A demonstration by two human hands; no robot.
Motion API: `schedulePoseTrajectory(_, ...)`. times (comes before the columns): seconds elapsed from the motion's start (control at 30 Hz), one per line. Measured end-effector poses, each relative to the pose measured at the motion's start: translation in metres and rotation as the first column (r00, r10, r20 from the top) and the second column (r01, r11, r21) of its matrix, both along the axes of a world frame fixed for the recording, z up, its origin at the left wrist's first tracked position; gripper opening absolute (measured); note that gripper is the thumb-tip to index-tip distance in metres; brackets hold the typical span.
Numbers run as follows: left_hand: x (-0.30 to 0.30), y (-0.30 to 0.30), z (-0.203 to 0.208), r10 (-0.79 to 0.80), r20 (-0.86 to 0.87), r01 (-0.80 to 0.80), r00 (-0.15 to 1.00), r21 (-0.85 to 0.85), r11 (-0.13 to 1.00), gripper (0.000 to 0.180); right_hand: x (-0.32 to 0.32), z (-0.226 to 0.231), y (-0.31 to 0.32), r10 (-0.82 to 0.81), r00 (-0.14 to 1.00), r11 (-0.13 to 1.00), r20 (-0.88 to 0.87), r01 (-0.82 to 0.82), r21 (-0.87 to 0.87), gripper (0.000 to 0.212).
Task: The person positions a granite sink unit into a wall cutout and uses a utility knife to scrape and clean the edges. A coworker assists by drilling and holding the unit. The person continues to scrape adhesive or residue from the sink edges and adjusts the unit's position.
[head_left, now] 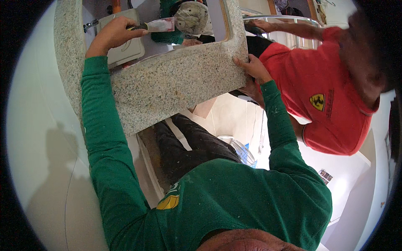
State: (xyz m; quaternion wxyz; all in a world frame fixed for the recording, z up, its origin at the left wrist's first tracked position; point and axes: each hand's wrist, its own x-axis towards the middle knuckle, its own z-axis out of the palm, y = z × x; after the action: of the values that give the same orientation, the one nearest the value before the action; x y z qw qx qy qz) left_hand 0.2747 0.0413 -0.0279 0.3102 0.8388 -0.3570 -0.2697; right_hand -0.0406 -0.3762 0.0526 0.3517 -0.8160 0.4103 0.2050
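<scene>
A speckled granite countertop (176,88) with a large cutout spans the space in front of me. My left hand (115,35) is above the cutout's left part, closed around the dark handle of a putty knife (161,25). Its flat blade points right and carries whitish and reddish smears. At the slab's right edge, my right hand (254,70) grips the countertop, thumb on top and the other fingers partly hidden. Just below the left hand, inside the opening, lies a beige flat case or lid (130,52).
Through the cutout, a person in a stained cap (191,19) and green sleeves is below the slab. A co-worker in a red shirt (322,92) leans close on the right, one arm near a chrome rail (280,18). A white wall (37,138) borders my left.
</scene>
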Motion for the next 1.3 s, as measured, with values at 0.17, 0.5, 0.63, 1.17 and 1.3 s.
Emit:
schedulePoseTrajectory(0.17, 0.004, -0.008, -0.003, 0.002, -0.036, -0.001, 0.999, 0.018, 1.000, 0.068, -0.007, 0.002, 0.001, -0.065, 0.996, 0.998, 0.056, 0.064, 0.015, 0.092)
schedulePoseTrajectory(0.5, 0.001, -0.001, 0.015, 0.396, 0.294, -0.352, 0.870, -0.192, 0.916, 0.059, -0.009, -0.036, 0.010, -0.144, 0.897, 0.989, 0.417, 0.145, 0.031, 0.090)
schedulePoseTrajectory(0.63, -0.062, 0.006, 0.061, 0.618, 0.429, -0.473, 0.659, -0.403, 0.784, 0.044, 0.000, -0.026, 0.028, 0.002, 0.855, 0.995, 0.519, 0.050, -0.086, 0.090)
schedulePoseTrajectory(1.17, -0.199, 0.077, 0.048, 0.465, 0.764, -0.555, 0.447, -0.170, 0.814, 0.032, -0.067, -0.050, 0.127, 0.557, 0.289, 0.792, 0.779, 0.098, -0.603, 0.030)
schedulePoseTrajectory(1.3, -0.202, 0.071, 0.049, 0.492, 0.737, -0.541, 0.464, -0.205, 0.816, 0.031, -0.081, -0.056, 0.118, 0.427, 0.173, 0.876, 0.888, 0.166, -0.453, 0.031)
